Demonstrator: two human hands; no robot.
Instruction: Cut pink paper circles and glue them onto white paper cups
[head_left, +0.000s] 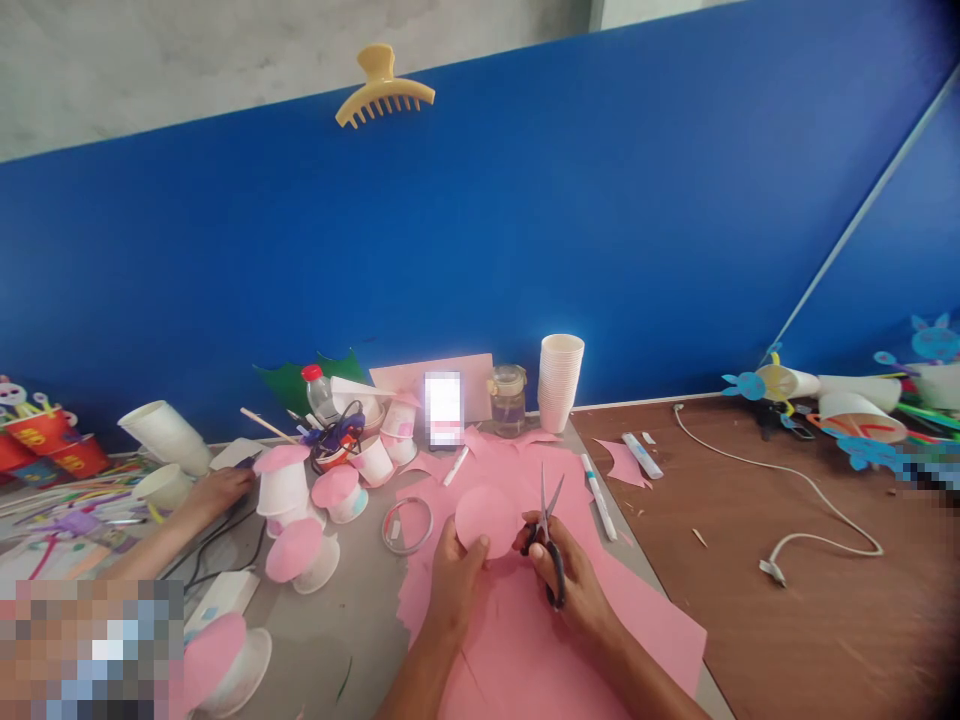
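Observation:
My left hand (459,560) pinches the lower left edge of a round pink paper disc (486,515). To its right, my right hand (566,570) has its fingers in the handles of black-handled scissors (551,540). The scissor blades point up and away from me, slightly apart, with no paper between them. Beneath both hands lies a large pink paper sheet (517,640) with uneven edges. A marker (598,498) rests on the sheet's right side, and a white pen-like stick (455,467) lies beyond the disc.
A stack of paper cups (561,385), a glass jar (508,400) and a lit phone (444,410) stand along the back. Pink-topped cups (283,480) crowd the left, where another person's hand (221,490) reaches in. A white cable (795,465) lies on the brown table (735,620).

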